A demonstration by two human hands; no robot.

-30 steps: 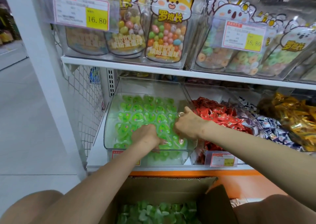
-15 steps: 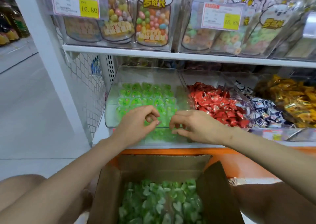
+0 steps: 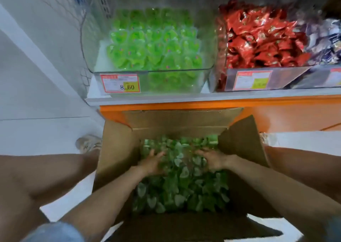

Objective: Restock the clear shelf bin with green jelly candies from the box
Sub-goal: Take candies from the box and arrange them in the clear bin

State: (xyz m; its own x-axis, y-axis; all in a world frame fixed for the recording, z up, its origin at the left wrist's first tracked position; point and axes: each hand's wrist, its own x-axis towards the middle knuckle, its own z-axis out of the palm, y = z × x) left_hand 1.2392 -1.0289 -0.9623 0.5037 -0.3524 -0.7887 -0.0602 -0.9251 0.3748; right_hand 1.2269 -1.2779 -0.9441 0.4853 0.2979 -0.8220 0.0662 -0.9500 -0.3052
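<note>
Dozens of candies [image 3: 182,186] lay heaped in the box [image 3: 118,149], each a small green heart-shaped jelly under pale, shiny film; blur hid finer detail. Both hands were down in that heap. The left hand [image 3: 153,163] rested on the candies toward the far left, fingers spread and fairly straight, released rather than clenched. The right hand [image 3: 212,160] lay opposite it toward the far right, fingers likewise spread over the wrappers, loose and not closed round any.

The box stood open on the floor [image 3: 46,131], flaps turned out, just below the shelf [image 3: 166,98]. On the shelf, straight above the box, sat the bin [image 3: 88,38], clear-walled, holding more of the same candies, brighter green, packed in rows up to its front wall. A price tag [image 3: 120,83] reading 8.60 was on its front left. Just beside it on the right, a second bin [image 3: 287,79] held red sweets [image 3: 258,38]. A shoe [image 3: 86,143] showed left of the box.
</note>
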